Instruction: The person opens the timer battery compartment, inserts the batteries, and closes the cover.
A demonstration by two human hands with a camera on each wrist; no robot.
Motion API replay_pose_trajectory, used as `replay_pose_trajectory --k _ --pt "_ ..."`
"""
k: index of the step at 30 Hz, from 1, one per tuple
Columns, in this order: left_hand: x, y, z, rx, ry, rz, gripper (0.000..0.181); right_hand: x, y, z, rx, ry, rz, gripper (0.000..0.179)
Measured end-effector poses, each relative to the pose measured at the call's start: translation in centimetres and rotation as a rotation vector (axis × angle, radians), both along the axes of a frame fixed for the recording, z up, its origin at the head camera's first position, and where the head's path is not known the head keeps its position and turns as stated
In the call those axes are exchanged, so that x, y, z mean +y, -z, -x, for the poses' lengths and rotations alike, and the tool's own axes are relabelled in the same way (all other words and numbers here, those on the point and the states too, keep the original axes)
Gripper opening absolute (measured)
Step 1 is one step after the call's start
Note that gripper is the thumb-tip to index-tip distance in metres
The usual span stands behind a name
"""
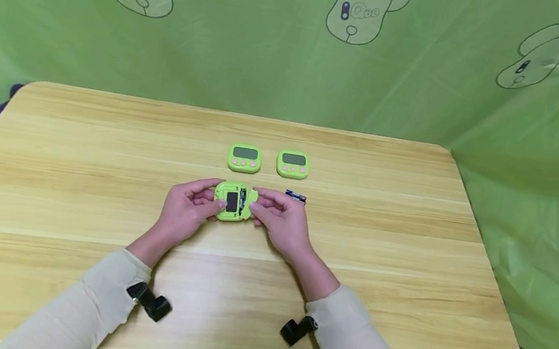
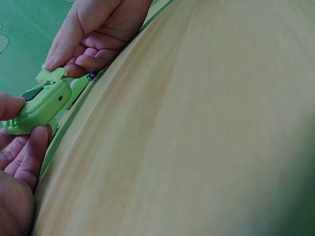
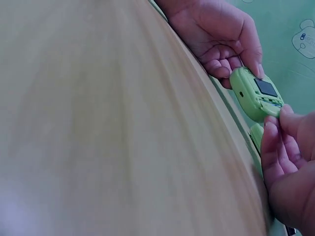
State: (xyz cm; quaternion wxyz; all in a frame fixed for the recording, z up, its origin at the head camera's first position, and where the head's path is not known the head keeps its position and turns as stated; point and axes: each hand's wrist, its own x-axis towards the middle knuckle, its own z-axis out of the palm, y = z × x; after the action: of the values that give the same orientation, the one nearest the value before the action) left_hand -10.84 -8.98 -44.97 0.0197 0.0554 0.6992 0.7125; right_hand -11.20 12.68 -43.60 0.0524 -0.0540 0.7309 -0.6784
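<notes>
My left hand (image 1: 183,209) grips a green digital timer (image 1: 220,209), its back turned up, thumb on top and fingers along the edge. A dark battery (image 1: 242,200) lies in the open compartment on that back. Between thumb and fingers, my right hand (image 1: 287,226) pinches the small green battery cover (image 1: 251,201) at the compartment's right edge. In the left wrist view the cover (image 2: 51,74) tilts up at the end of the timer body (image 2: 47,105). Whether the cover touches the body all along its edge cannot be told.
Two more green timers, a left one (image 1: 245,158) and a right one (image 1: 293,164), lie screen up beyond my hands. Dark batteries (image 1: 295,196) lie just past my right hand, partly hidden. A green curtain (image 1: 272,72) hangs behind the wooden table (image 1: 382,242).
</notes>
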Motion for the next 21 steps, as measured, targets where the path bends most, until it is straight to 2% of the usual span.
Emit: replay_pose_trajectory --k 6,14,17,21 --pt "-0.05 0.06 0.03 0.001 -0.004 0.021 0.043 -0.68 -0.01 0.28 -0.013 0.054 0.020 0.025" --pt "-0.07 0.07 0.10 0.005 0.004 0.031 0.044 -0.97 0.42 0.46 0.078 0.055 0.011 0.025" --pt "-0.08 0.05 0.08 0.004 0.010 0.021 0.044 -0.92 0.33 0.58 0.043 0.031 0.028 0.026" --pt "-0.16 -0.04 0.01 0.006 0.020 0.008 0.044 -0.69 0.18 1.00 -0.051 -0.019 0.012 0.027"
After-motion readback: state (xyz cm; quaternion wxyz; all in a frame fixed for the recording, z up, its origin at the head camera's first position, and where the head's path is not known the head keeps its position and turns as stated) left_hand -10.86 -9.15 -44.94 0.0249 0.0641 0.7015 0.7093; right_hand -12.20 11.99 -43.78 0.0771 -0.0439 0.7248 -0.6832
